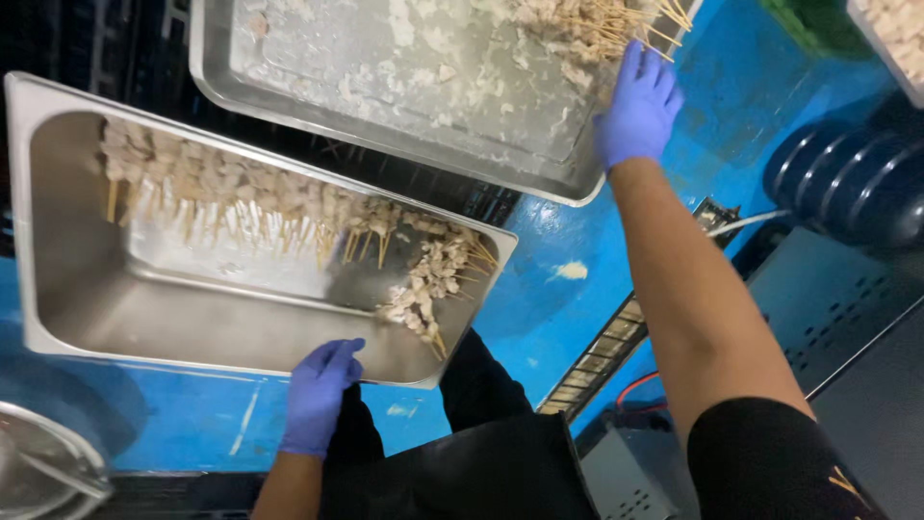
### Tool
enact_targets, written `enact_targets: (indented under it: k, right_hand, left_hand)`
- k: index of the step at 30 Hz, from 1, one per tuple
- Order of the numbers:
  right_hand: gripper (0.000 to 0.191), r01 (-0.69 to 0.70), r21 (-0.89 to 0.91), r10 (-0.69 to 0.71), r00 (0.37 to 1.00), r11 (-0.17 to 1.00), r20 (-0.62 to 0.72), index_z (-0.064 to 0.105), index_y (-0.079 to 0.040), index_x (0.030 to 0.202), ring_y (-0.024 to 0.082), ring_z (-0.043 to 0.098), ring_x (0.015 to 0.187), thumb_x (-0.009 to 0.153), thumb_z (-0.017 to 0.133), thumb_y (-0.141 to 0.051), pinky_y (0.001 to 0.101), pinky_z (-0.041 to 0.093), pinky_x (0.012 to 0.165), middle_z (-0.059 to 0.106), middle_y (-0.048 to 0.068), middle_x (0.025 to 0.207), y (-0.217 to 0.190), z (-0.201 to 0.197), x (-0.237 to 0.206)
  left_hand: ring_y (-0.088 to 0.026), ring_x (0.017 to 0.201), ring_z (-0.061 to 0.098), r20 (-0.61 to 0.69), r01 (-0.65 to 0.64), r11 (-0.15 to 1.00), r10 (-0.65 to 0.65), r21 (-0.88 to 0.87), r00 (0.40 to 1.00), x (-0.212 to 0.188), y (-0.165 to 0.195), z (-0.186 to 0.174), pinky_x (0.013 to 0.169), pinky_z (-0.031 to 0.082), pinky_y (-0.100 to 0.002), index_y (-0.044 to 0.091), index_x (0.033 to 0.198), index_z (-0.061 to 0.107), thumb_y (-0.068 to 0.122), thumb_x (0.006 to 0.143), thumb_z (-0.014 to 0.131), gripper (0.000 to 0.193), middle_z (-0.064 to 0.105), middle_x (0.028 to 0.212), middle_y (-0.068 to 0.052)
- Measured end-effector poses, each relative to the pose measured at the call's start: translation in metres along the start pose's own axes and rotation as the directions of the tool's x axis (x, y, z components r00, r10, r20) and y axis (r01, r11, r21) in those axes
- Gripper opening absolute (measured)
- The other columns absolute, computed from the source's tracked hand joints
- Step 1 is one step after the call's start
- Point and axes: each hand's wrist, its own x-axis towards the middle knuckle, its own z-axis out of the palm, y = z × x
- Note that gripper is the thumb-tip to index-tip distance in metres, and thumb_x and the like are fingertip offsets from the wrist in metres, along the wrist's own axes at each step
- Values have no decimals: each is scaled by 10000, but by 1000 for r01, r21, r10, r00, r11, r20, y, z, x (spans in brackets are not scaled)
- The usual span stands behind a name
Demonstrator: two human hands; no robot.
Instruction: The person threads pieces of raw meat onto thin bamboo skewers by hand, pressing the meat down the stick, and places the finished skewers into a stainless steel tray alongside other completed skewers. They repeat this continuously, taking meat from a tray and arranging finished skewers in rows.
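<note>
Currently I see left gloved hand [320,393] gripping near rim of deep steel pan [77,318] on blue table [549,318], skewered meat rows [241,197] inside, right gloved hand [637,108] fingers spread flat at shallow tray [385,135] edge, touching skewer pile [597,24].

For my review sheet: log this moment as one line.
left hand: on near rim of deep steel pan | right hand: at skewers in shallow tray | gloves: blue

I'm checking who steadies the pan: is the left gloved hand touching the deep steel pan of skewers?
Touching. The head view shows the left hand with its fingers curled over the near rim of the deep steel pan.
</note>
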Motion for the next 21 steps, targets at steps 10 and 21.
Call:
enact_targets:
  k: [10,21]
  right_hand:
    - [218,-49,-173,95,960,984,265,635,-42,1212,402,585,1158,1034,522,-98,539,457,933,630,199,1213,6,49,18]
    - [494,-346,230,195,843,910,501,591,11,1228,499,615,1059,960,666,-397,501,502,931,521,348,1252,-15,35,-2]
  left_hand:
    - [-112,694,644,97,-57,988,72,-144,993,-9,-32,119,663,529,-256,10,1054,775,160,946,653,222,707,769,-60]
    - [-79,744,626,355,88,975,-10,-205,935,-16,4,159,677,489,-234,83,1099,772,284,979,621,280,699,817,1]
